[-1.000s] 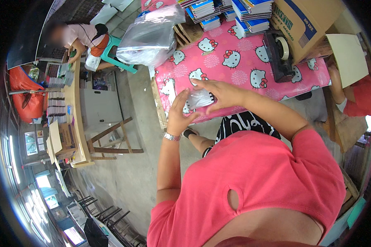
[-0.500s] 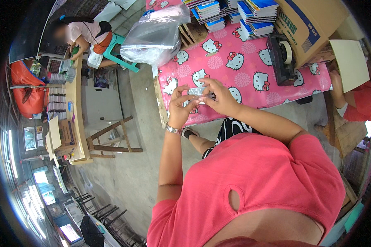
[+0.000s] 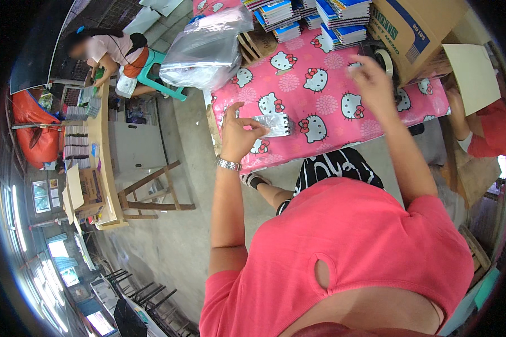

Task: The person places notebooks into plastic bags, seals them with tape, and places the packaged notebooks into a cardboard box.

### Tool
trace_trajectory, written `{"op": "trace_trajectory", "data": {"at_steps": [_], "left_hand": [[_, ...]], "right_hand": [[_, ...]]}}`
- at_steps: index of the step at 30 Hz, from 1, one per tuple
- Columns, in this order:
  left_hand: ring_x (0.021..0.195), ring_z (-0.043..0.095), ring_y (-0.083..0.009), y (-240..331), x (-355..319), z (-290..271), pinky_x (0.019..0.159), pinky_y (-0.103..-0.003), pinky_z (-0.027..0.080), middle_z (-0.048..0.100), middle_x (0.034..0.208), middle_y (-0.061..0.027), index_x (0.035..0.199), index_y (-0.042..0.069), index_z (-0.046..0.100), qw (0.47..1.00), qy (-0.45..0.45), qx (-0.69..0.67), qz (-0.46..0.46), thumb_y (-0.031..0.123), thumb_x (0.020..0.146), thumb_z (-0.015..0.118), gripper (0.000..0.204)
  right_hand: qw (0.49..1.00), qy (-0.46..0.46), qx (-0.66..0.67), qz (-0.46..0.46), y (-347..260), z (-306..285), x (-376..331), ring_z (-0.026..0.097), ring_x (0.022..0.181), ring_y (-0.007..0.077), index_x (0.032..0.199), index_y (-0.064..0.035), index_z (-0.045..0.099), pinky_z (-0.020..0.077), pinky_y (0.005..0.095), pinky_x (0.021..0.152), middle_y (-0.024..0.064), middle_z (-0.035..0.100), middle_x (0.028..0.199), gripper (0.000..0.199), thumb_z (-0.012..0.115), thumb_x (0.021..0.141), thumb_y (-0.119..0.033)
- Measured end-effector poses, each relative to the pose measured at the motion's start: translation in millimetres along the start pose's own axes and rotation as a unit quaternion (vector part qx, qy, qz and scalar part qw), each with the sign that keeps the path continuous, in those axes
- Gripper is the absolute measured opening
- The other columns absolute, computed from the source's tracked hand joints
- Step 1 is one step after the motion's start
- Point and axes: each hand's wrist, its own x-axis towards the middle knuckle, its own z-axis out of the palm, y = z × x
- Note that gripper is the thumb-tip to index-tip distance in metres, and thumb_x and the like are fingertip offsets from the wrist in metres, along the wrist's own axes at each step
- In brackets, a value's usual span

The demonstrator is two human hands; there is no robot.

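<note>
On the pink patterned tabletop [image 3: 326, 105], a small spiral-bound notepad [image 3: 276, 124] in shiny clear plastic lies with its black coil toward the right. My left hand [image 3: 239, 135] grips its left end between thumb and fingers, with the index finger raised. My right hand [image 3: 372, 87] is up over the table's right part, somewhat blurred, its fingers stretched and apart with nothing visible in them. Just beyond it stands a black tape dispenser [image 3: 396, 74] with a pale roll, partly hidden by that hand.
Stacks of blue-covered spiral notebooks [image 3: 343, 22] and clear plastic bags [image 3: 199, 53] fill the table's far side. An open cardboard box [image 3: 416, 33] stands at the far right, near another person's arm [image 3: 460, 115]. Another person [image 3: 109, 50] sits at a wooden table [image 3: 104, 168] on the left.
My right hand has let go of the notepad and moved right toward the tape dispenser. The notepad, held up between both hands before, is now lower, in my left hand alone.
</note>
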Motion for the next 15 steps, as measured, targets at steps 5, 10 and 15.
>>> {"op": "trace_trajectory", "data": {"at_steps": [5, 10, 15], "left_hand": [[0.113, 0.053, -0.0316, 11.4, 17.3, -0.9, 0.094, -0.037, 0.045, 0.055, 0.125, -0.0160, 0.065, 0.007, 0.072, 0.999, -0.041, 0.002, -0.022, 0.017, 0.056, 0.083, 0.017], [0.091, 0.063, -0.0307, 6.4, 30.6, -3.2, 0.082, -0.036, 0.048, 0.066, 0.103, -0.0138, 0.073, 0.005, 0.072, 0.986, -0.163, 0.041, -0.024, 0.020, 0.057, 0.082, 0.024], [0.095, 0.060, -0.0228, 0.3, 30.6, -9.1, 0.086, -0.033, 0.045, 0.065, 0.097, -0.0090, 0.098, 0.003, 0.069, 0.989, -0.150, 0.015, 0.010, 0.015, 0.061, 0.080, 0.041]], "right_hand": [[0.950, 0.139, -0.279, -0.027, 85.2, -96.3, -12.2, 0.063, 0.074, 0.0189, 0.101, -0.0028, 0.066, 0.0486, 0.0300, 0.070, 0.0117, 0.065, 0.082, 0.024, 0.064, 0.085, -0.021], [0.959, 0.047, -0.221, 0.169, 113.9, -127.5, -32.4, 0.057, 0.069, 0.0120, 0.099, -0.0022, 0.065, 0.0471, 0.0261, 0.063, 0.0049, 0.062, 0.081, 0.028, 0.063, 0.088, -0.027], [0.957, 0.032, 0.079, 0.276, 89.5, -114.8, -32.6, 0.050, 0.063, 0.0050, 0.096, -0.0042, 0.064, 0.0456, 0.0224, 0.058, -0.0027, 0.057, 0.077, 0.022, 0.063, 0.088, -0.025]]}}
